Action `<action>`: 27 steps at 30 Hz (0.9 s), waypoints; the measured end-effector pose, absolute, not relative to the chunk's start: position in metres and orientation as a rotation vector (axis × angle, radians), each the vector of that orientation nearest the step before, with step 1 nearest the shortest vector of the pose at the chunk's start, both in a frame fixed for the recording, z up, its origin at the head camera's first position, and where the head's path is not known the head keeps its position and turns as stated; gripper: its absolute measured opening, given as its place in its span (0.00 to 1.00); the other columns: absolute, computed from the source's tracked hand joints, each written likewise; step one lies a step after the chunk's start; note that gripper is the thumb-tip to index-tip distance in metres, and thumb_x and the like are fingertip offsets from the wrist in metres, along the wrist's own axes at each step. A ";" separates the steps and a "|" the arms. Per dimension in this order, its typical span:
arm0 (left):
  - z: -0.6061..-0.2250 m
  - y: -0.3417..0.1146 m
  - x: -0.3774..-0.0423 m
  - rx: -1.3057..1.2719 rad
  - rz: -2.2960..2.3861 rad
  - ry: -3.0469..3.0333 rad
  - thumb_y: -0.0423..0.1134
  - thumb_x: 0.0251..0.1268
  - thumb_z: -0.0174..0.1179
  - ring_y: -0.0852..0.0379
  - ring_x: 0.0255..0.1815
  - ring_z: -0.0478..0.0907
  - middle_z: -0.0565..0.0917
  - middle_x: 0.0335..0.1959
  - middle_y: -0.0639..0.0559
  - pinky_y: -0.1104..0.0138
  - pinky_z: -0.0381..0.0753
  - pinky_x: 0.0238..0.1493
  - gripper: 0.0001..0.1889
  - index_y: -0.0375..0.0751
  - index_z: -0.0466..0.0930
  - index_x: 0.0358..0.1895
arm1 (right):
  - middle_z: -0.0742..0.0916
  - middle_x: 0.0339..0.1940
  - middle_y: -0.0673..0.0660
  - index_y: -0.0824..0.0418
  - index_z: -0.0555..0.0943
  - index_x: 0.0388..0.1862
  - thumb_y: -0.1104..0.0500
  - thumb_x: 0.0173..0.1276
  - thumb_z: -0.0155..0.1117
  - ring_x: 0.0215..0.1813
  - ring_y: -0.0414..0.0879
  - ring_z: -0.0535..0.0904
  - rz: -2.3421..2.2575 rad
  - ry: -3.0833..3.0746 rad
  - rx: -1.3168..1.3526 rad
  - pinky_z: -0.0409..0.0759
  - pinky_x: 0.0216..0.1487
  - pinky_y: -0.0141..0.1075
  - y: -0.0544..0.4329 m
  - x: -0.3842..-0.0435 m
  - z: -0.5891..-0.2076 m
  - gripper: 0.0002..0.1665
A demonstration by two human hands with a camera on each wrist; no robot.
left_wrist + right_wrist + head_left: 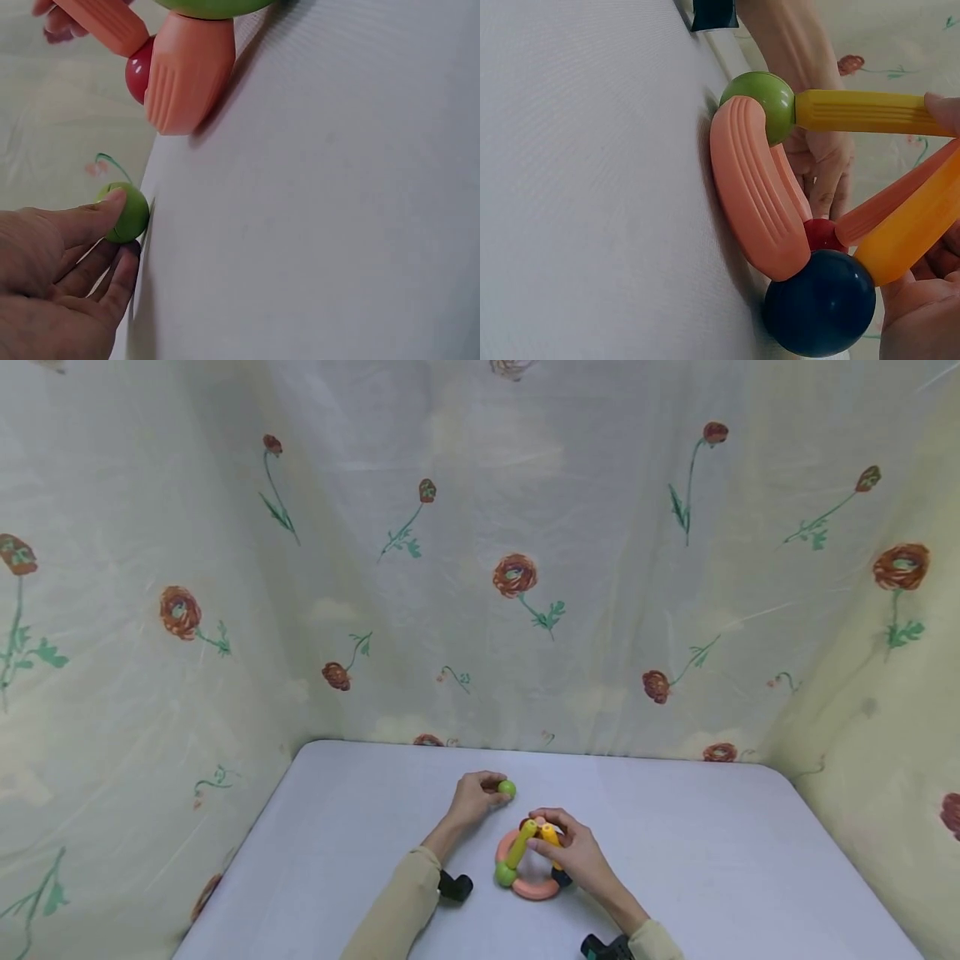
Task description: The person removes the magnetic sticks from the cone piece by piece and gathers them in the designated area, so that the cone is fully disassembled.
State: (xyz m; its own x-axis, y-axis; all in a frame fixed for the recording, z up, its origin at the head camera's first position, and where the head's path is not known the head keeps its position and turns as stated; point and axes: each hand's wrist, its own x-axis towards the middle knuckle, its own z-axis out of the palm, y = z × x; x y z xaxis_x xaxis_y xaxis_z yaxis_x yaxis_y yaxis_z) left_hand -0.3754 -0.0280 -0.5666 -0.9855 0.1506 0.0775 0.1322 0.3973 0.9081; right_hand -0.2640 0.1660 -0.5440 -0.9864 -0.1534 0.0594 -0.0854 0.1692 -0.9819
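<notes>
In the head view my left hand (472,798) pinches a small green ball (507,789) between thumb and fingers, low over the table behind a toy structure. That structure has a ring of curved salmon pieces (535,890) joined by a green ball (506,874), a dark blue ball (820,304) and a red ball (823,234). From these balls a yellow rod (522,845), an orange rod (907,221) and a salmon rod (889,196) lean inward and upward. My right hand (581,853) holds the rods together near their upper ends, thumb on the yellow one.
The white table (720,860) stretches out on all sides of the structure. A floral curtain (465,635) hangs behind its far edge and along both sides. Black wrist devices sit by the left forearm (454,887) and right forearm (606,947).
</notes>
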 end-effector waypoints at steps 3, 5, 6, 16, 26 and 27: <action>-0.566 -0.030 -0.375 0.267 1.722 2.590 0.35 0.53 0.71 0.57 0.44 0.82 0.86 0.45 0.48 0.65 0.82 0.47 0.19 0.40 0.83 0.50 | 0.82 0.56 0.54 0.55 0.79 0.54 0.52 0.56 0.75 0.57 0.44 0.77 -1.971 2.367 -0.230 0.77 0.55 0.28 0.166 -0.264 -0.543 0.27; -0.566 -0.032 -0.373 0.253 1.743 2.560 0.36 0.52 0.72 0.55 0.45 0.82 0.85 0.46 0.47 0.64 0.82 0.48 0.21 0.40 0.82 0.51 | 0.82 0.55 0.53 0.54 0.79 0.54 0.52 0.55 0.75 0.57 0.44 0.76 -1.964 2.382 -0.230 0.77 0.56 0.28 0.166 -0.264 -0.543 0.27; -0.565 -0.033 -0.372 0.241 1.750 2.552 0.36 0.52 0.72 0.55 0.46 0.82 0.85 0.47 0.47 0.64 0.82 0.48 0.21 0.39 0.82 0.52 | 0.82 0.55 0.53 0.54 0.79 0.54 0.52 0.55 0.75 0.57 0.44 0.76 -1.959 2.391 -0.234 0.77 0.56 0.29 0.166 -0.264 -0.543 0.27; -0.542 -0.048 -0.329 0.175 1.809 2.699 0.37 0.59 0.67 0.60 0.35 0.79 0.86 0.36 0.49 0.69 0.79 0.34 0.11 0.36 0.85 0.44 | 0.81 0.57 0.54 0.55 0.78 0.55 0.52 0.58 0.73 0.58 0.45 0.76 -1.926 2.409 -0.263 0.76 0.60 0.31 0.163 -0.263 -0.542 0.27; -0.531 -0.031 -0.259 0.237 1.960 2.424 0.31 0.57 0.65 0.61 0.40 0.81 0.86 0.41 0.45 0.72 0.81 0.42 0.13 0.37 0.83 0.47 | 0.80 0.58 0.54 0.55 0.78 0.55 0.60 0.61 0.70 0.63 0.48 0.73 -1.929 2.439 -0.287 0.74 0.62 0.32 0.167 -0.265 -0.547 0.22; -0.532 -0.029 -0.256 0.252 1.965 2.406 0.32 0.57 0.65 0.61 0.40 0.81 0.86 0.41 0.47 0.73 0.81 0.43 0.14 0.37 0.83 0.48 | 0.80 0.58 0.54 0.56 0.78 0.55 0.60 0.62 0.70 0.63 0.48 0.73 -1.924 2.451 -0.295 0.74 0.62 0.33 0.167 -0.265 -0.547 0.22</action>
